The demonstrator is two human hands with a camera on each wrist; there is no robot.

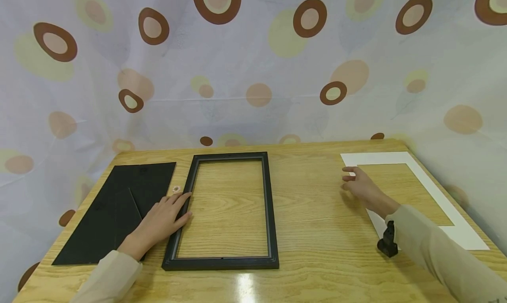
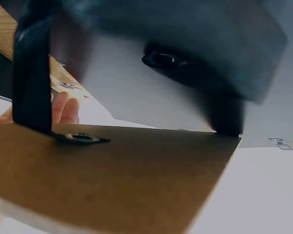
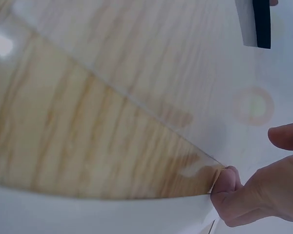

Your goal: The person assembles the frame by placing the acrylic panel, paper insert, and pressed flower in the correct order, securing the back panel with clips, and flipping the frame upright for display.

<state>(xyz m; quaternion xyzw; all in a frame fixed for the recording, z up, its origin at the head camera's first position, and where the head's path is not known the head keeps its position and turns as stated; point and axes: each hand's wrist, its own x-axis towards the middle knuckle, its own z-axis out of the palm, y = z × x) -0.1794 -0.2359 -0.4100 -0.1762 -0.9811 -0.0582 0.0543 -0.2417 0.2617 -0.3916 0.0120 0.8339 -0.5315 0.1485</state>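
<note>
My left hand [image 1: 162, 215] rests on the left bar of a black picture frame [image 1: 273, 215], with its fingers stretched and fingertips over the bar. Under its wrist lies a black backing board [image 1: 99, 215] with an easel leg. Seen close in the left wrist view, the leg's brown side [image 2: 112, 170] is joined to the board by a black ribbon [image 2: 31, 78]. In the right wrist view my right hand [image 3: 254, 195] pinches the corner of a clear sheet [image 3: 136, 63], which hardly shows in the head view. A white mat [image 1: 431, 184] lies beside this hand.
The wooden table [image 1: 313, 276] meets a patterned cloth wall [image 1: 253, 65] at the back. A small flower mark [image 1: 176, 189] shows on the tabletop between board and frame. The mat lies along the table's right edge, the backing board along its left.
</note>
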